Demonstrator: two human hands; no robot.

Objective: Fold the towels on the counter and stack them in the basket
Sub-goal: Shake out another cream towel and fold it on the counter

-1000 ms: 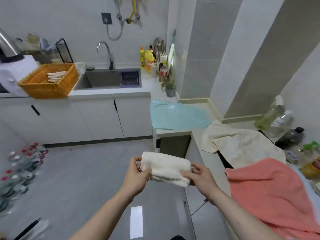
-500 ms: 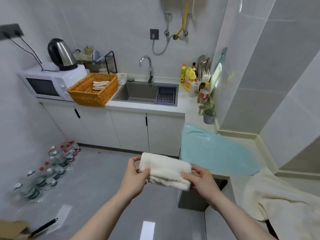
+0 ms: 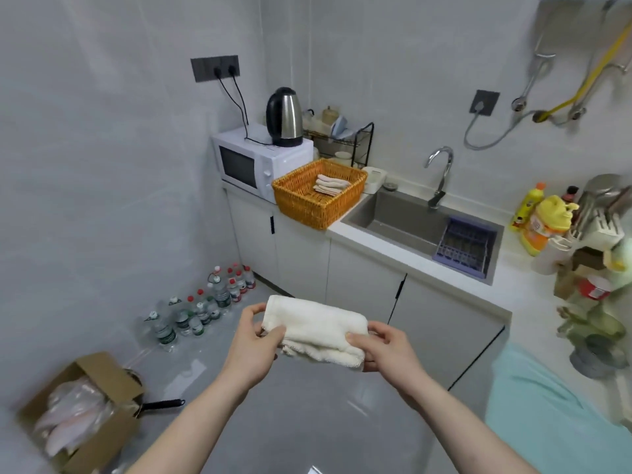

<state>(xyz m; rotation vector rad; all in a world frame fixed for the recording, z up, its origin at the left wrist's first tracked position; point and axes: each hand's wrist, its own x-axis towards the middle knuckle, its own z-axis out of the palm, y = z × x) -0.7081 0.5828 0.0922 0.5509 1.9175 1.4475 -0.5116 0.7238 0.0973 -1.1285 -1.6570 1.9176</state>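
Both hands, left hand [image 3: 251,340] and right hand [image 3: 384,348], grip a folded cream towel [image 3: 316,328] (fluffy).

A cream folded towel [image 3: 316,330], thick and several layers deep, is held level in mid-air above the floor, pinched at its two short ends. At its 12 o'clock, well apart on the counter, stands an orange wicker basket [image 3: 309,206] with a small stack of folded beige towels [image 3: 329,185] inside. A light-blue towel [image 3: 547,415] lies spread at 4 o'clock.
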